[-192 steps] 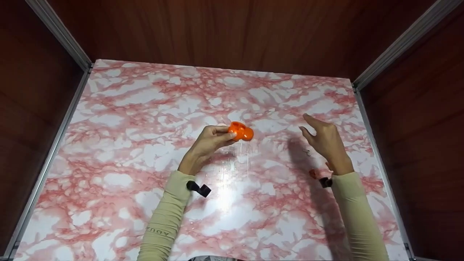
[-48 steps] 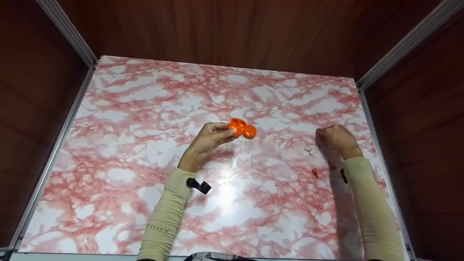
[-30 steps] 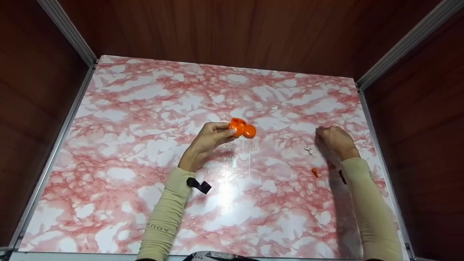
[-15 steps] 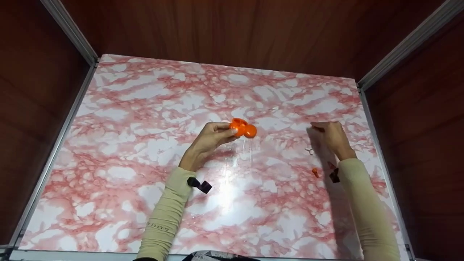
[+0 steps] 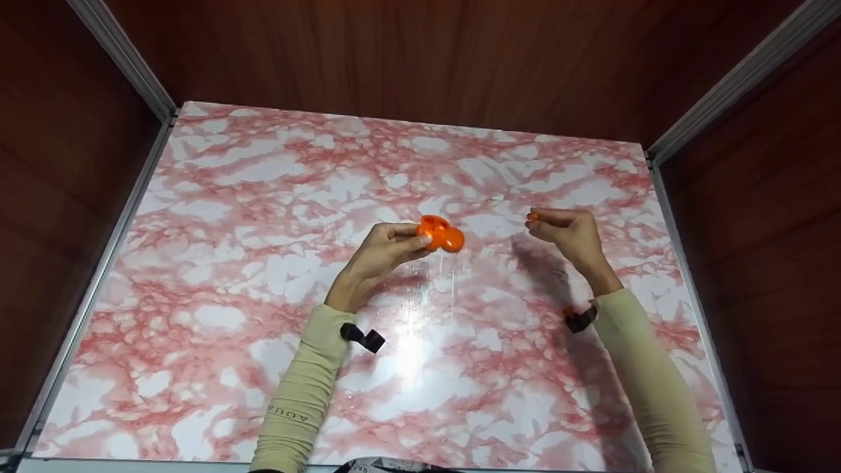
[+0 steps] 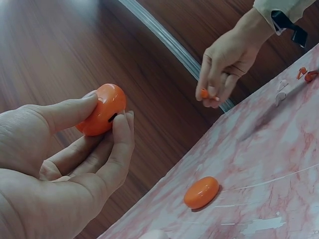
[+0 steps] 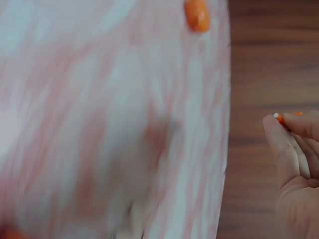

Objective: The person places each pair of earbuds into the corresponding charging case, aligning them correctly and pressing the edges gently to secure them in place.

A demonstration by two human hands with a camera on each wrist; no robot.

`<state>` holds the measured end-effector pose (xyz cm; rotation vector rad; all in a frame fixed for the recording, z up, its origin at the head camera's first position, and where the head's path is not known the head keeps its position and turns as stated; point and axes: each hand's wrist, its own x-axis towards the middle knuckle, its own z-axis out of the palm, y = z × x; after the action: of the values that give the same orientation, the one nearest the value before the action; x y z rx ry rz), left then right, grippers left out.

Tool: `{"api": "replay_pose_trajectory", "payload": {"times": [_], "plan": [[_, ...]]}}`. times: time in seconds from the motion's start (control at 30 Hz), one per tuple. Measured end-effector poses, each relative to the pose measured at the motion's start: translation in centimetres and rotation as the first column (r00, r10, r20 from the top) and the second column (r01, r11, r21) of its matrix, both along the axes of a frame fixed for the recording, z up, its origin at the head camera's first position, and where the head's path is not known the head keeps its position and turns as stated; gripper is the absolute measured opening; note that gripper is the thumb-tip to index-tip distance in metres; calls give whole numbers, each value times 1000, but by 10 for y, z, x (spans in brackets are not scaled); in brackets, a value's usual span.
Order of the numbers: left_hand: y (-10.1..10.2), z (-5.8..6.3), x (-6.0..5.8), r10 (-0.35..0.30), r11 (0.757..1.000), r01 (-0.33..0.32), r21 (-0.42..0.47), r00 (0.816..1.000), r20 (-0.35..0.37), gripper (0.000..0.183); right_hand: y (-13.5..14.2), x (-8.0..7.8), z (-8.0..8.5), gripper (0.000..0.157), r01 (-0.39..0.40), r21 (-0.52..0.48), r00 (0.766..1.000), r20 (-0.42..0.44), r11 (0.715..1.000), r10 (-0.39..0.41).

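My left hand (image 5: pixel 384 253) grips an orange earbud case (image 5: pixel 430 235) above the table's middle. Its lid stands open in the head view, and a dark slot shows on the case in the left wrist view. A second orange case (image 6: pixel 202 193), rounded and closed, lies on the table just beyond. Off to the right, my right hand (image 5: pixel 575 236) pinches a small orange earbud (image 5: pixel 533 216) between thumb and fingertips, raised off the surface. A white tip on this earbud (image 7: pixel 281 119) shows in the right wrist view.
White earbuds (image 6: pixel 281 97) and orange earbuds (image 6: pixel 302 72) lie on the pink marbled table (image 5: pixel 230 263), partly in the right arm's shadow. Dark wood panels (image 5: pixel 407 59) wall in the back and both sides.
The right hand, curled down by the table at the right, has risen and come left with the orange earbud; earlier its fingers were spread. The left hand and its case have barely moved.
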<state>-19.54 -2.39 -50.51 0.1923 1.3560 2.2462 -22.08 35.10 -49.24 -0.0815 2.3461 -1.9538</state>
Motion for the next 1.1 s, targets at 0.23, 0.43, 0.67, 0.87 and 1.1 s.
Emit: {"api": "replay_pose_trajectory", "payload": {"times": [0.23, 0.43, 0.67, 0.87, 1.1], "plan": [[3, -3, 0, 3, 1000, -3, 11, 1000, -3, 34, -28, 9, 16, 41, 1, -109, 998, 70, 994, 7], [7, -4, 1, 21, 1000, -21, 11, 1000, 9, 36, -52, 17, 30, 39, 0, -134, 996, 88, 991, 12], [14, -4, 4, 46, 999, -47, -28, 999, -7, 35, -71, 23, 42, 38, -3, -123, 995, 95, 992, 15], [22, -8, 6, 85, 990, -94, -104, 992, -92, 33, -81, 27, 49, 34, -10, -91, 997, 71, 996, 17], [34, -8, 10, 235, 943, -270, -196, 954, -184, 32, -97, 34, 56, 34, -40, 0, 999, -19, 999, 40]]}}
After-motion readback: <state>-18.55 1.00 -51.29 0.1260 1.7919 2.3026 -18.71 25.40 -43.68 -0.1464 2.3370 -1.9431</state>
